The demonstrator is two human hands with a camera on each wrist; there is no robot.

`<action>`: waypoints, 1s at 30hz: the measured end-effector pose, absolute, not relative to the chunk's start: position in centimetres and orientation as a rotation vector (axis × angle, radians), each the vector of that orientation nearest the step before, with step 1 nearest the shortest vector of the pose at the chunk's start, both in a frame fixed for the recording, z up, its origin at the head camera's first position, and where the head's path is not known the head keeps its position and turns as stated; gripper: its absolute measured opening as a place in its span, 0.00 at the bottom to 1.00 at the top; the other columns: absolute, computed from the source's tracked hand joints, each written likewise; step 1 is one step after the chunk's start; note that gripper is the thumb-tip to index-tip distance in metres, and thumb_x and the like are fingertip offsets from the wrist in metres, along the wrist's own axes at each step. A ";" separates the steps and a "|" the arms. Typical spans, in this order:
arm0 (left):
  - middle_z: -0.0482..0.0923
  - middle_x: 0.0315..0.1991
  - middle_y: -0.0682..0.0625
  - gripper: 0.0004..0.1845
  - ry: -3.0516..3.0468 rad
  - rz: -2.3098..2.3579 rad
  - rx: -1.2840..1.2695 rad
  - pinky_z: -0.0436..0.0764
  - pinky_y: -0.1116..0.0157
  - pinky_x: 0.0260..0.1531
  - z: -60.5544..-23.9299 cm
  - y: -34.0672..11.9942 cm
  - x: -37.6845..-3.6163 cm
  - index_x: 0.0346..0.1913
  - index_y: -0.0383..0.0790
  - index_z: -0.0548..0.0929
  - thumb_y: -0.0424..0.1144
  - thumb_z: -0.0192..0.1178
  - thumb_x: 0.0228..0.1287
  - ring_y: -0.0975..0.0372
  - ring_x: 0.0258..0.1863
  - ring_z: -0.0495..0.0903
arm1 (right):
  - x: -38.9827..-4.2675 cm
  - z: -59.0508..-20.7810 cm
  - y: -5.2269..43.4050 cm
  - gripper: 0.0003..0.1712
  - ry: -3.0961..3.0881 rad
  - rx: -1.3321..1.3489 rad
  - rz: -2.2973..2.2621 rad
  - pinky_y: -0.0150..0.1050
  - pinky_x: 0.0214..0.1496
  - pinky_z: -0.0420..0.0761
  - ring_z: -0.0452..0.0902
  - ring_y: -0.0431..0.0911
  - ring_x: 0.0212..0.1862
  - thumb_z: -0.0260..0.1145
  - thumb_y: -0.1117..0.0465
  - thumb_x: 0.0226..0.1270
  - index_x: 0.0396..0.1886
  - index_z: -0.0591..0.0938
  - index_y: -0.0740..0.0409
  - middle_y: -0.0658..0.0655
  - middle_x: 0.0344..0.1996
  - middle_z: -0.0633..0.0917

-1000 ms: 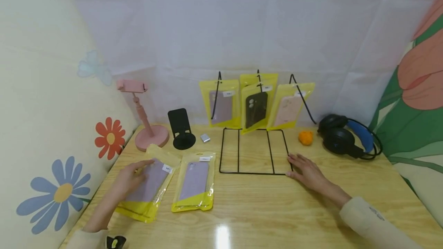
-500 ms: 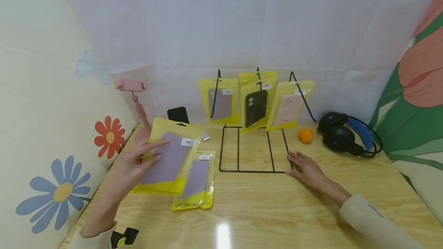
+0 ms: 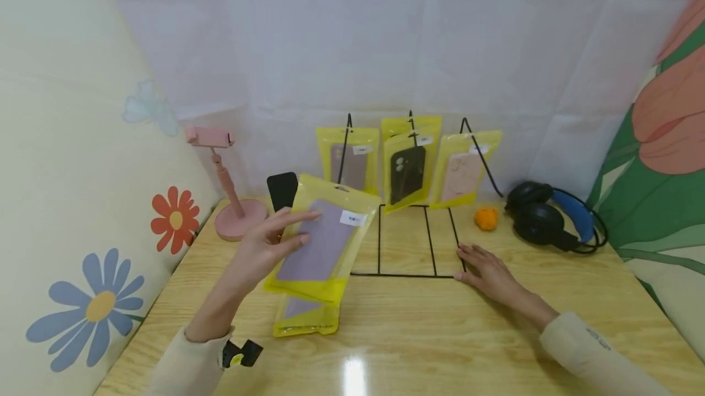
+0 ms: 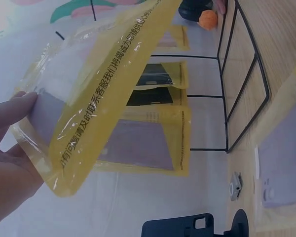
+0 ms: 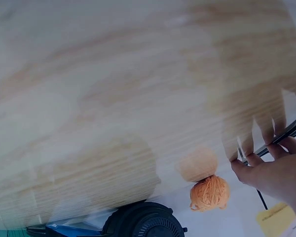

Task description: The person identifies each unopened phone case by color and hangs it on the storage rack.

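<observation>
My left hand point(image 3: 278, 240) pinches a yellow packet with a purple phone case point(image 3: 325, 237) and holds it tilted in the air, just left of the black wire rack point(image 3: 418, 273). The left wrist view shows the packet point(image 4: 103, 84) from beneath, my fingers point(image 4: 12, 111) at its edge. A second purple-case packet point(image 3: 305, 316) lies flat on the wooden table below it. Three packets hang on the rack's hooks: purple point(image 3: 349, 163), black point(image 3: 409, 166) and pink point(image 3: 462, 169). My right hand point(image 3: 481, 267) lies flat on the table, its fingertips point(image 5: 251, 160) touching the rack's front right corner.
A pink phone stand point(image 3: 231, 212) and a black phone stand point(image 3: 283, 191) are at the back left. An orange ball point(image 3: 487, 218) and black-and-blue headphones point(image 3: 551, 218) sit right of the rack. Flowered walls close in both sides of the table point(image 3: 440, 335).
My left hand has lifted the packet off the table and carried it up and to the right, toward the rack. The right hand has stayed put.
</observation>
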State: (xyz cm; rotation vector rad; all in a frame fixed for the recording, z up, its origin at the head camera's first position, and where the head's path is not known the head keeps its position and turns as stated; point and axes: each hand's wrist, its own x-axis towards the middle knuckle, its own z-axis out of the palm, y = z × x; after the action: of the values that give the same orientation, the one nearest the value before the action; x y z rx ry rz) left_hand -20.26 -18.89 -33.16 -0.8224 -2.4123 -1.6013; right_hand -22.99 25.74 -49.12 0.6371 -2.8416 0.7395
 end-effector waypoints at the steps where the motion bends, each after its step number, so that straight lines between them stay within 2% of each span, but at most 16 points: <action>1: 0.78 0.48 0.54 0.20 -2.426 -1.599 -0.807 0.73 0.75 0.40 -33.2 -18.9 -20.4 0.60 0.44 0.81 0.33 0.62 0.64 0.65 0.50 0.69 | -23.0 -49.1 25.7 0.35 -2.841 0.637 0.739 0.69 0.62 0.59 0.58 0.67 0.68 0.67 0.53 0.64 0.65 0.72 0.69 0.66 0.66 0.70; 2: 0.77 0.49 0.54 0.20 -2.436 -1.602 -0.790 0.72 0.74 0.38 -33.3 -18.9 -20.5 0.60 0.45 0.81 0.33 0.62 0.65 0.63 0.47 0.68 | -23.0 -49.1 25.7 0.35 -2.842 0.638 0.737 0.69 0.62 0.59 0.58 0.67 0.68 0.67 0.53 0.64 0.65 0.72 0.69 0.66 0.66 0.70; 4: 0.78 0.53 0.55 0.20 -2.462 -1.611 -0.739 0.72 0.76 0.45 -33.5 -19.0 -20.7 0.60 0.46 0.81 0.35 0.62 0.65 0.62 0.57 0.67 | -23.0 -49.1 25.7 0.35 -2.845 0.640 0.732 0.69 0.62 0.58 0.58 0.67 0.68 0.67 0.52 0.65 0.65 0.72 0.69 0.66 0.66 0.70; 6: 0.78 0.56 0.54 0.20 -2.474 -1.619 -0.717 0.73 0.75 0.48 -33.7 -19.2 -20.8 0.60 0.45 0.80 0.35 0.62 0.65 0.58 0.62 0.64 | -23.0 -49.1 25.8 0.35 -2.851 0.642 0.725 0.69 0.62 0.58 0.58 0.67 0.68 0.66 0.52 0.65 0.65 0.72 0.69 0.66 0.66 0.70; 9: 0.74 0.63 0.54 0.20 -2.500 -1.650 -0.663 0.67 0.68 0.62 -33.8 -19.2 -20.9 0.61 0.45 0.80 0.36 0.61 0.66 0.58 0.74 0.47 | -23.0 -49.0 25.8 0.35 -2.850 0.642 0.716 0.69 0.62 0.58 0.58 0.68 0.68 0.66 0.52 0.65 0.65 0.72 0.69 0.66 0.66 0.70; 11: 0.72 0.65 0.54 0.20 -2.504 -1.678 -0.648 0.64 0.63 0.65 -33.8 -19.2 -21.1 0.61 0.46 0.79 0.37 0.61 0.67 0.58 0.75 0.44 | -23.0 -49.0 25.8 0.34 -2.844 0.641 0.710 0.69 0.62 0.58 0.59 0.68 0.68 0.67 0.53 0.65 0.64 0.72 0.69 0.67 0.66 0.70; 13: 0.71 0.65 0.54 0.20 -2.489 -1.710 -0.644 0.65 0.62 0.65 -33.8 -19.0 -21.4 0.62 0.46 0.79 0.38 0.61 0.67 0.59 0.75 0.44 | -23.0 -49.0 25.8 0.34 -2.835 0.645 0.711 0.69 0.62 0.58 0.59 0.68 0.68 0.67 0.53 0.65 0.64 0.72 0.69 0.67 0.66 0.70; 17: 0.73 0.64 0.53 0.20 -2.433 -1.759 -0.677 0.65 0.73 0.62 -34.1 -18.9 -21.9 0.62 0.42 0.79 0.36 0.61 0.67 0.58 0.75 0.44 | -23.1 -49.0 25.7 0.34 -2.824 0.664 0.717 0.69 0.62 0.59 0.59 0.69 0.67 0.67 0.53 0.64 0.64 0.72 0.69 0.67 0.66 0.70; 20: 0.75 0.62 0.52 0.20 -2.388 -1.779 -0.719 0.68 0.77 0.57 -34.4 -18.8 -22.3 0.61 0.39 0.79 0.33 0.61 0.66 0.56 0.71 0.54 | -23.1 -49.0 25.7 0.34 -2.814 0.673 0.708 0.69 0.61 0.59 0.60 0.69 0.67 0.67 0.53 0.64 0.64 0.72 0.70 0.68 0.65 0.71; 23: 0.74 0.60 0.49 0.20 -2.365 -1.778 -0.731 0.72 0.72 0.54 -34.5 -18.6 -22.8 0.61 0.40 0.79 0.33 0.61 0.66 0.55 0.63 0.63 | -23.1 -48.9 25.7 0.34 -2.807 0.664 0.709 0.69 0.61 0.59 0.60 0.69 0.66 0.67 0.54 0.64 0.63 0.73 0.71 0.68 0.65 0.71; 25: 0.72 0.62 0.50 0.20 -2.374 -1.775 -0.699 0.71 0.69 0.58 -34.6 -18.4 -23.3 0.61 0.42 0.79 0.35 0.61 0.66 0.58 0.65 0.62 | -23.1 -48.9 25.7 0.34 -2.810 0.659 0.703 0.69 0.61 0.60 0.60 0.69 0.66 0.67 0.53 0.64 0.63 0.73 0.71 0.68 0.65 0.71; 27: 0.70 0.65 0.50 0.20 -2.380 -1.775 -0.659 0.66 0.66 0.64 -34.7 -18.2 -23.9 0.61 0.43 0.79 0.37 0.61 0.66 0.61 0.70 0.56 | -23.1 -48.9 25.7 0.34 -2.822 0.655 0.708 0.69 0.62 0.59 0.59 0.69 0.67 0.67 0.53 0.64 0.63 0.72 0.70 0.68 0.65 0.71; 30: 0.69 0.67 0.51 0.21 -2.361 -1.789 -0.640 0.64 0.64 0.65 -34.9 -17.8 -25.0 0.62 0.43 0.79 0.37 0.62 0.66 0.62 0.73 0.52 | -23.1 -49.0 25.7 0.34 -2.839 0.654 0.712 0.68 0.62 0.59 0.59 0.69 0.67 0.66 0.53 0.65 0.64 0.72 0.70 0.68 0.65 0.70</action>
State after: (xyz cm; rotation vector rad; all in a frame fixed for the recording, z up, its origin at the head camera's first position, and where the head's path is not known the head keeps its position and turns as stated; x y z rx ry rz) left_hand -25.03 -17.76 -34.86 -0.6399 -2.3606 -1.7886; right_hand -23.07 25.75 -48.97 0.6542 -2.8394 0.7117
